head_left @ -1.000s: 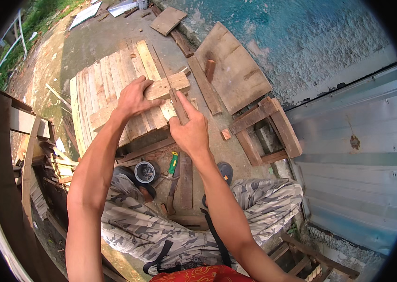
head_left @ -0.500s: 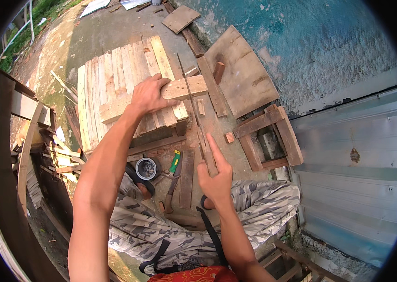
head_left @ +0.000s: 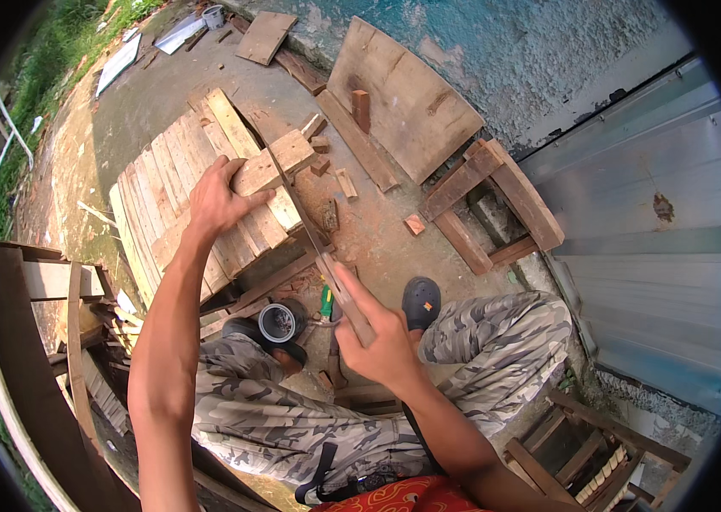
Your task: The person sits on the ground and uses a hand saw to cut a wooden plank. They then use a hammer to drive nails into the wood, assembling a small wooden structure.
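My left hand (head_left: 220,198) is clamped over a wooden plank (head_left: 273,166), thumb and fingers pressing it onto a slatted wooden top (head_left: 174,152). The plank lies across the slats, its right end sticking out past them. My right hand (head_left: 379,343) is closed round the wooden handle of a handsaw (head_left: 315,235). The saw's thin dark blade slants up and away across the plank, just right of my left hand. Whether its teeth have cut into the wood I cannot tell.
Between my feet stand a grey tub (head_left: 282,322) of small metal bits and a green-handled tool (head_left: 326,300), partly hidden. Offcuts lie right of the slatted top. A wooden frame (head_left: 521,200) and a broad board (head_left: 403,98) stand near the blue wall, beside a metal sheet (head_left: 633,222).
The whole view has shifted, so the plank and slatted top sit further left. Both hands keep their holds, the saw still across the plank. My right shoe now shows more fully.
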Available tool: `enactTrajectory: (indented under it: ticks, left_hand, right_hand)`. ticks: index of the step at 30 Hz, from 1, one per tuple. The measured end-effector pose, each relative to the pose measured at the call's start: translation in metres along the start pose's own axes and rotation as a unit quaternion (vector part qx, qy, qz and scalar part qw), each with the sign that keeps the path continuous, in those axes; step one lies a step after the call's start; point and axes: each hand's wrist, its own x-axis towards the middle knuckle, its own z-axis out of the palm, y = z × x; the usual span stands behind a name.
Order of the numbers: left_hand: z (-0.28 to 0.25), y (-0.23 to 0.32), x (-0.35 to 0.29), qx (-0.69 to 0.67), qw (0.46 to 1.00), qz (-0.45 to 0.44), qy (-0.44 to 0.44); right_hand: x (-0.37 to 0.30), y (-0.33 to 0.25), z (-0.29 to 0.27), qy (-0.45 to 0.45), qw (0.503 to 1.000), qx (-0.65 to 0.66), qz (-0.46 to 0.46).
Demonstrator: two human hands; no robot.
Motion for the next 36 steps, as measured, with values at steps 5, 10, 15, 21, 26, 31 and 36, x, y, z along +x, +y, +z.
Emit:
enactTrajectory:
  ticks: [5,10,15,21,26,31,36]
  left_hand:
    - [0.001,0.001,0.0,0.001,1.0,-0.011,-0.023]
    - [0.001,0.004,-0.002,-0.006,0.999,-0.024,0.02]
    - [0.001,-0.002,0.002,0.0,0.999,-0.036,-0.01]
    - [-0.003,0.001,0.002,0.003,0.999,-0.031,-0.012]
    - [-0.005,0.005,0.002,-0.005,0.999,-0.052,-0.016]
    - [-0.004,0.003,0.006,-0.013,0.999,-0.042,-0.023]
    - [-0.009,0.01,-0.003,-0.01,0.998,-0.035,-0.041]
  right_hand:
    - [-0.017,-0.034,-0.033,-0.028,0.999,0.019,0.009]
    - [0.107,-0.01,0.027,-0.007,0.998,0.026,0.058]
    - [-0.03,-0.011,-0.035,-0.011,0.999,0.019,-0.029]
    - [0.042,-0.02,0.0,-0.057,0.994,0.003,0.094]
    - [0.083,-0.007,0.016,-0.041,0.993,0.01,0.109]
    - [-0.061,-0.047,-0.058,-0.013,0.998,-0.002,0.062]
    - [0.058,-0.02,-0.001,-0.005,1.0,-0.021,0.012]
